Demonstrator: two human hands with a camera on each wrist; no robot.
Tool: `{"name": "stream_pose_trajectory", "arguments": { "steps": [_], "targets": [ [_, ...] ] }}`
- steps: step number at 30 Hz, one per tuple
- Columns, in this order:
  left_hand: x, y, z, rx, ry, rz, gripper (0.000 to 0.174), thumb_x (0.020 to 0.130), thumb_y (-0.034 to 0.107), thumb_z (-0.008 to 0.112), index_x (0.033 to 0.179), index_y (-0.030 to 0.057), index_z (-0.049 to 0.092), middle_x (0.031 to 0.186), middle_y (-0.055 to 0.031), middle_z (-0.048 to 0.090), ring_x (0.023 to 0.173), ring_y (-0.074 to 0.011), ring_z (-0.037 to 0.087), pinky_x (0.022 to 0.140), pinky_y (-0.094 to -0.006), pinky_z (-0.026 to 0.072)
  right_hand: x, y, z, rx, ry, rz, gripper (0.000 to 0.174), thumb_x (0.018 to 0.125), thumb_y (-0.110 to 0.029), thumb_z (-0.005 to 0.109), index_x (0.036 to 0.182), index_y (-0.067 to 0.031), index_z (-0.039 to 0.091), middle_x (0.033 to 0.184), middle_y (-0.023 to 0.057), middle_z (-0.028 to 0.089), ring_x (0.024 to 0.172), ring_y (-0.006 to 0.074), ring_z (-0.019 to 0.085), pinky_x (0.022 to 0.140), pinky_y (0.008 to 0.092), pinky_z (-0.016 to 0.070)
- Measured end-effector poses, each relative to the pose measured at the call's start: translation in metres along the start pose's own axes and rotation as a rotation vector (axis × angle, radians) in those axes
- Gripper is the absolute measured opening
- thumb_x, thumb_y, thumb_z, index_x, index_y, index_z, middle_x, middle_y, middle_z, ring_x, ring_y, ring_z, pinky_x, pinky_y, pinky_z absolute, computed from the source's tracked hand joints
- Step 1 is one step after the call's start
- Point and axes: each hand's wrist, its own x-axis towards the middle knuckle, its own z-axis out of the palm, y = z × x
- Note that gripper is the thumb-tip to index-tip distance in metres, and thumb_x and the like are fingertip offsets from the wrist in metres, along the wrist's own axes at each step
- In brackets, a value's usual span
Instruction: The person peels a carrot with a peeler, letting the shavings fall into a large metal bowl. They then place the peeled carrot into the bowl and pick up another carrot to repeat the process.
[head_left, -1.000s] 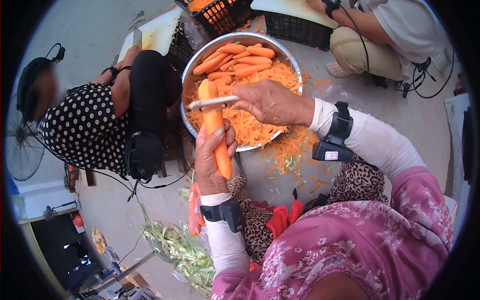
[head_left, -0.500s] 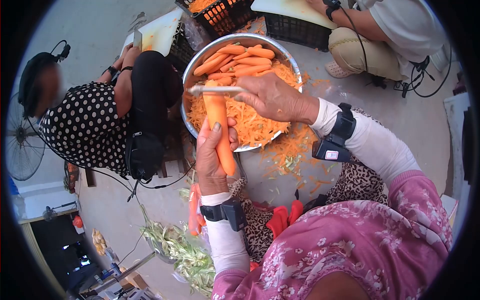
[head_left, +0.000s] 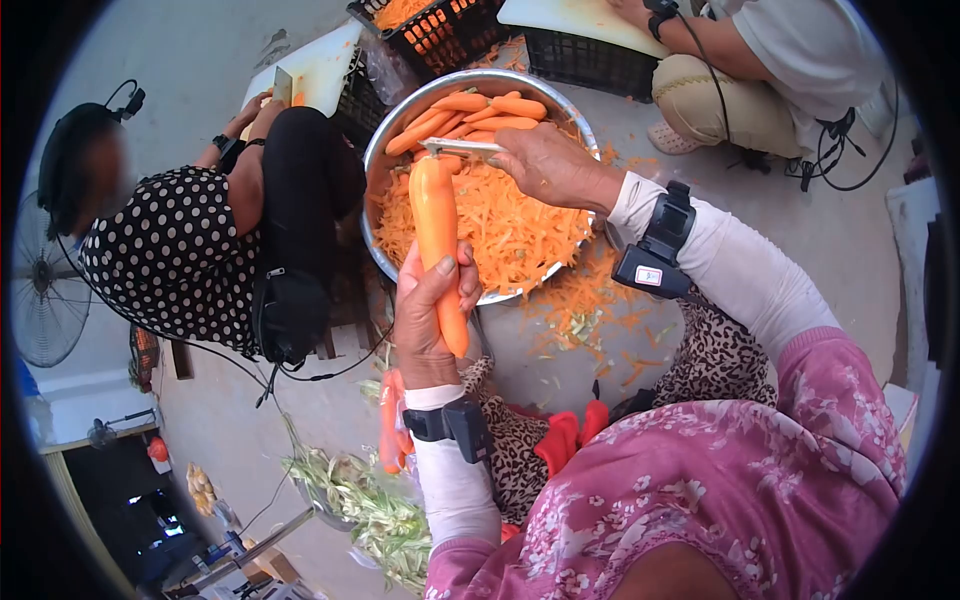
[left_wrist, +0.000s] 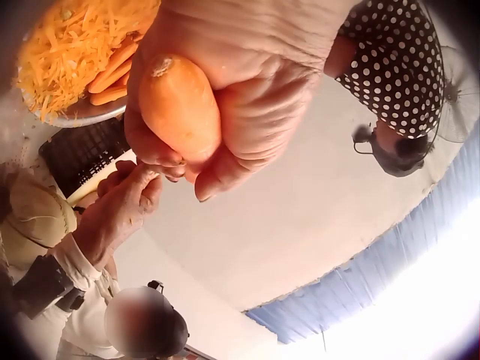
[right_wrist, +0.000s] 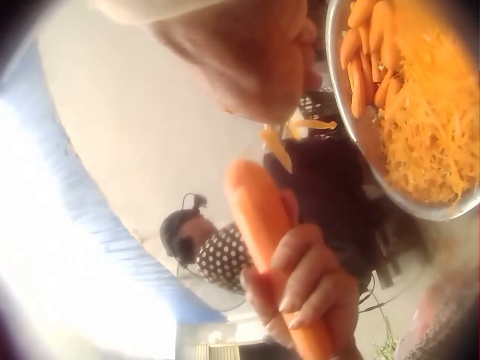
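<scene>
My left hand (head_left: 420,325) grips the lower half of a large carrot (head_left: 432,215), thumb across its front, thick end pointing up. My right hand (head_left: 555,170) holds a peeler (head_left: 465,147) by its handle, with the blade end just past the carrot's top. In the right wrist view, orange strips of peel (right_wrist: 277,148) hang below the right hand, apart from the carrot. The left wrist view shows the carrot's tapered end (left_wrist: 180,105) inside the curled fingers. Behind both hands stands a metal basin (head_left: 590,130), with whole carrots (head_left: 505,122) lying on a heap of peelings (head_left: 510,215).
A person in a dotted top (head_left: 165,250) crouches at left by a white board (head_left: 330,60). Another person (head_left: 810,70) sits at upper right near a black crate (head_left: 590,65). Peel scraps (head_left: 580,310) litter the floor; a green leafy pile (head_left: 370,510) lies below left.
The peeler has moved along the carrot past its top end, and the right hand has shifted away toward the basin's far side. The left hand keeps its grip on the carrot.
</scene>
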Motion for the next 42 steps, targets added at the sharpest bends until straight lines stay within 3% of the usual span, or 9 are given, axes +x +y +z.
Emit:
{"name": "stream_pose_trajectory", "arguments": {
  "steps": [5,11,14,23,29,32,37,39,42],
  "targets": [
    [0.001,-0.001,-0.005,-0.007,0.206,0.046,0.040,0.084,0.003,0.057,0.120,-0.0018,0.040,0.095,-0.0125,0.049,0.072,-0.0154,0.047,0.052,-0.0206,0.0422,-0.009,-0.020,-0.002,0.145,0.078,-0.052,0.021,0.090,-0.021,0.052,0.088,-0.0010,0.055,0.077,0.0210,0.059,0.074,0.0398,0.058,0.066,0.0473,0.0445],
    [0.004,-0.003,0.001,0.218,0.282,0.062,0.045,0.081,0.000,0.059,0.123,-0.0011,0.042,0.094,-0.0077,0.050,0.071,-0.0128,0.050,0.051,-0.0209,0.0419,-0.030,-0.035,0.012,0.093,-0.102,-0.273,0.019,0.090,-0.022,0.052,0.090,-0.0037,0.048,0.070,0.0174,0.053,0.067,0.0397,0.055,0.059,0.0486,0.0417],
    [0.003,-0.003,0.006,0.429,0.249,0.060,0.052,0.079,-0.002,0.060,0.127,-0.0006,0.040,0.092,-0.0061,0.050,0.067,-0.0100,0.049,0.049,-0.0205,0.0412,-0.020,-0.029,0.009,0.022,-0.052,-0.214,0.018,0.090,-0.022,0.052,0.090,-0.0042,0.048,0.073,0.0175,0.056,0.070,0.0404,0.056,0.061,0.0496,0.0428],
    [0.007,-0.008,0.007,0.385,0.249,0.024,0.050,0.079,0.000,0.061,0.124,-0.0018,0.041,0.085,-0.0052,0.051,0.065,-0.0097,0.049,0.051,-0.0210,0.0416,-0.003,-0.005,0.009,-0.012,0.079,-0.046,0.024,0.092,-0.025,0.052,0.087,-0.0018,0.049,0.072,0.0199,0.056,0.071,0.0414,0.055,0.061,0.0480,0.0430],
    [0.004,-0.005,0.002,0.270,0.273,0.019,0.040,0.080,0.003,0.062,0.116,-0.0011,0.045,0.089,-0.0075,0.053,0.069,-0.0126,0.051,0.053,-0.0227,0.0420,-0.017,-0.023,0.005,0.171,0.002,-0.086,0.024,0.091,-0.024,0.052,0.086,-0.0014,0.049,0.068,0.0193,0.054,0.068,0.0404,0.055,0.060,0.0466,0.0425],
    [0.005,-0.003,-0.004,0.186,0.256,0.015,0.039,0.080,0.003,0.062,0.115,-0.0011,0.045,0.090,-0.0088,0.053,0.072,-0.0138,0.051,0.053,-0.0229,0.0418,-0.026,-0.026,0.012,0.157,-0.116,-0.260,0.020,0.090,-0.022,0.052,0.088,-0.0031,0.047,0.066,0.0175,0.051,0.065,0.0403,0.054,0.057,0.0462,0.0412],
    [0.001,-0.004,-0.008,0.108,0.179,0.021,0.039,0.080,0.002,0.062,0.115,-0.0013,0.045,0.091,-0.0098,0.052,0.075,-0.0151,0.050,0.054,-0.0226,0.0415,-0.015,-0.020,0.012,0.072,-0.047,-0.291,0.021,0.091,-0.022,0.052,0.086,-0.0031,0.045,0.067,0.0185,0.052,0.066,0.0411,0.054,0.057,0.0476,0.0410],
    [-0.001,-0.003,-0.008,0.202,0.161,0.020,0.040,0.079,0.003,0.062,0.115,-0.0013,0.045,0.091,-0.0097,0.052,0.075,-0.0150,0.050,0.054,-0.0224,0.0416,-0.003,-0.010,0.007,-0.033,0.008,-0.089,0.019,0.090,-0.021,0.051,0.085,-0.0025,0.051,0.075,0.0187,0.059,0.073,0.0395,0.058,0.064,0.0504,0.0433],
    [-0.001,-0.001,0.010,0.214,0.070,0.035,0.039,0.080,0.005,0.064,0.114,-0.0014,0.045,0.091,-0.0096,0.052,0.074,-0.0147,0.050,0.055,-0.0224,0.0419,0.000,0.012,0.003,-0.057,0.036,-0.059,0.023,0.091,-0.023,0.052,0.085,-0.0008,0.048,0.069,0.0214,0.056,0.068,0.0424,0.055,0.059,0.0488,0.0411]
  ]
}}
